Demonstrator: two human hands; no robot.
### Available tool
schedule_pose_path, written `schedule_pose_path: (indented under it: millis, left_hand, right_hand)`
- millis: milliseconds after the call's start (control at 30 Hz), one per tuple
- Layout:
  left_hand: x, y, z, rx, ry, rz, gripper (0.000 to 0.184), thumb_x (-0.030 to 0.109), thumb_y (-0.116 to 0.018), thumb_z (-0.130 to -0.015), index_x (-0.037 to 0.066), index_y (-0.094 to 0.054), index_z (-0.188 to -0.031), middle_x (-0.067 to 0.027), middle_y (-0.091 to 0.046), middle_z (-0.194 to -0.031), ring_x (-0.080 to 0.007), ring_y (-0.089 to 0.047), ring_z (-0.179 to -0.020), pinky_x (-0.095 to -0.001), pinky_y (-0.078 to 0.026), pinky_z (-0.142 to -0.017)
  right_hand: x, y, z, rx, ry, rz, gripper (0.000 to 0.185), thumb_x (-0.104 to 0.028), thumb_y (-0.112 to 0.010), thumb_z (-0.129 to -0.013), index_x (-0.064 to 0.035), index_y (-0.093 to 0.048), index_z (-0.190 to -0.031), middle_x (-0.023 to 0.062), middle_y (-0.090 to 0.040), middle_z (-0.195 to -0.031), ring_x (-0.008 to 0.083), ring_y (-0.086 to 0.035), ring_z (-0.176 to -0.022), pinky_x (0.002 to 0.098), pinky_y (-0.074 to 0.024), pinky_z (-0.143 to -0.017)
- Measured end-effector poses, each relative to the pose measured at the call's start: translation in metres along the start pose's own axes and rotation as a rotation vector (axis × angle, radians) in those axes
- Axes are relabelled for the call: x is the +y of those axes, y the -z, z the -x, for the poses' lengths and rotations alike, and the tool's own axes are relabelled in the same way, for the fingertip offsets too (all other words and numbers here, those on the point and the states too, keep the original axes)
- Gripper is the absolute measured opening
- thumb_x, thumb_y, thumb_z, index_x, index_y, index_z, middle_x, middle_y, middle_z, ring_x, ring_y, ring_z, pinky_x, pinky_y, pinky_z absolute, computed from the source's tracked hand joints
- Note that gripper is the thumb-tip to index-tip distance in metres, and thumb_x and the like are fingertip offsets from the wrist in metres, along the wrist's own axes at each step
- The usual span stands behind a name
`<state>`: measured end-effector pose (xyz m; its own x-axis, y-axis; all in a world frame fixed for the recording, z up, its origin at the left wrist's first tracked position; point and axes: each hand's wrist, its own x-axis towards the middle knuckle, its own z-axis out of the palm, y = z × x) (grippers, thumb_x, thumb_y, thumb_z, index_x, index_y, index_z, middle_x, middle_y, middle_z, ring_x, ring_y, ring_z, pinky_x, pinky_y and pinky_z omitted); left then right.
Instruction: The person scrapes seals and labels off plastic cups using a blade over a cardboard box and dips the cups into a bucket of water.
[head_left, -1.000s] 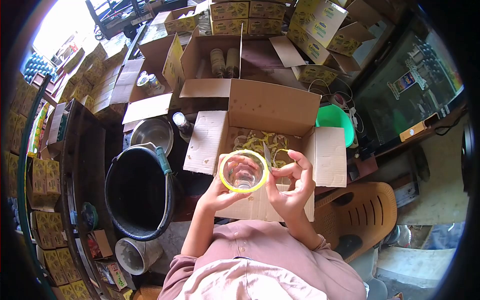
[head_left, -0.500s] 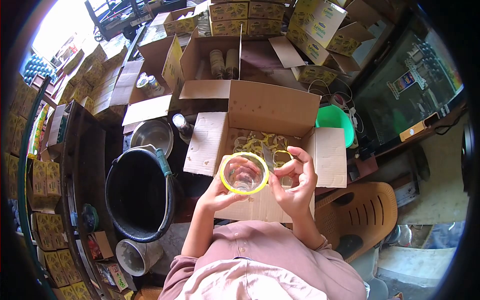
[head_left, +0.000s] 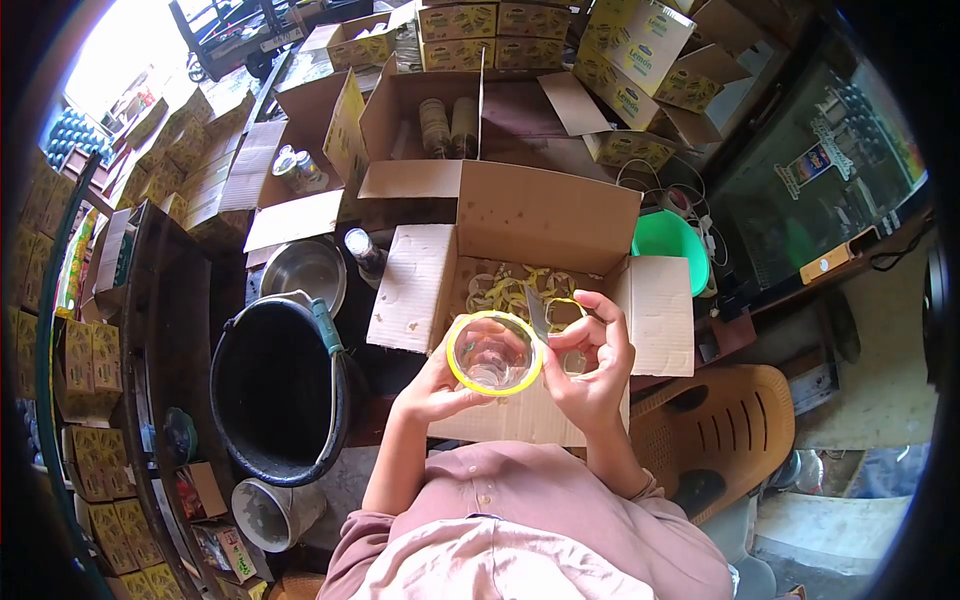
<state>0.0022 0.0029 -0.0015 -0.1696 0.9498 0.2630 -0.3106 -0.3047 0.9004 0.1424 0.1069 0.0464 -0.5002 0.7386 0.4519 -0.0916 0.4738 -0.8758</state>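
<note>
Both hands are occupied over the box: my left hand (head_left: 434,388) is wrapped around a clear, round plastic cup with a bright yellow rim (head_left: 496,352), its mouth tilted up towards me, while my right hand (head_left: 594,365) pinches a thin grey metal blade (head_left: 537,316) between thumb and fingers, close beside that rim. A narrow, curling yellow loop (head_left: 563,299) hangs at my raised right fingertips; whether it joins the cup anywhere, I cannot tell. Judging by how things lie, this cup is only partly worked, since yellow seems to run all round its mouth. Below and beyond my hands, an open brown cardboard box (head_left: 548,215) holds a loose tangle of yellow and pale curled strips (head_left: 487,290), which I take for the trimmings of pieces already done. How many cups are left I cannot say, though two tall stacks of ribbed, round pieces (head_left: 434,128) stand in another box behind. Textures differ plainly: the cup is smooth, glossy and see-through, the strips thin and springy-looking, the cardboard matt, with dark spots on its back flap. To the left sit a deep black bucket (head_left: 270,390) and a shiny round metal basin (head_left: 298,268); to the right, a smooth green plastic bowl (head_left: 672,245) stands just beyond the box's flap.
</note>
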Motion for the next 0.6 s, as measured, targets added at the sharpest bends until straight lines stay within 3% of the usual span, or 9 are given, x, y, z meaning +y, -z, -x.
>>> schedule_pose_path:
  millis: [100,200,300,600]
  left_hand:
    - [-0.005,0.004,-0.005,-0.016,-0.062,-0.229,0.070,0.011,-0.071,-0.068,0.005,-0.031,-0.125,-0.0135,-0.045,-0.116,-0.0206,-0.046,-0.105,-0.0338,-0.039,-0.090]
    - [-0.015,-0.002,-0.003,0.061,-0.063,-0.148,0.070,0.009,-0.067,-0.069,0.004,-0.028,-0.127,-0.0131,-0.042,-0.118,-0.0209,-0.043,-0.109,-0.0342,-0.035,-0.094]
    - [-0.021,-0.009,-0.004,0.098,-0.107,0.006,0.071,0.007,-0.063,-0.070,0.005,-0.023,-0.129,-0.0132,-0.039,-0.117,-0.0208,-0.043,-0.109,-0.0342,-0.035,-0.094]
    - [-0.019,-0.015,-0.004,0.143,-0.131,-0.117,0.072,0.006,-0.068,-0.069,0.006,-0.022,-0.124,-0.0148,-0.041,-0.109,-0.0227,-0.045,-0.103,-0.0343,-0.040,-0.087]
  right_hand:
    - [0.001,-0.002,0.003,0.049,-0.005,-0.030,0.058,0.009,-0.065,-0.062,0.0012,-0.040,-0.115,0.0041,-0.057,-0.067,0.0095,-0.058,-0.065,0.0197,-0.0467,-0.061]
    - [0.005,-0.009,0.002,0.083,0.076,0.019,0.059,0.009,-0.066,-0.062,0.0016,-0.039,-0.115,0.0043,-0.057,-0.067,0.0100,-0.058,-0.065,0.0196,-0.0466,-0.061]
    - [0.004,-0.011,0.005,0.077,0.102,0.051,0.060,0.009,-0.067,-0.063,0.0021,-0.039,-0.115,0.0044,-0.057,-0.067,0.0103,-0.059,-0.064,0.0194,-0.0464,-0.060]
    - [0.000,-0.009,0.013,0.124,0.127,0.049,0.058,0.009,-0.066,-0.064,0.0030,-0.038,-0.115,0.0055,-0.057,-0.067,0.0115,-0.059,-0.064,0.0196,-0.0462,-0.061]
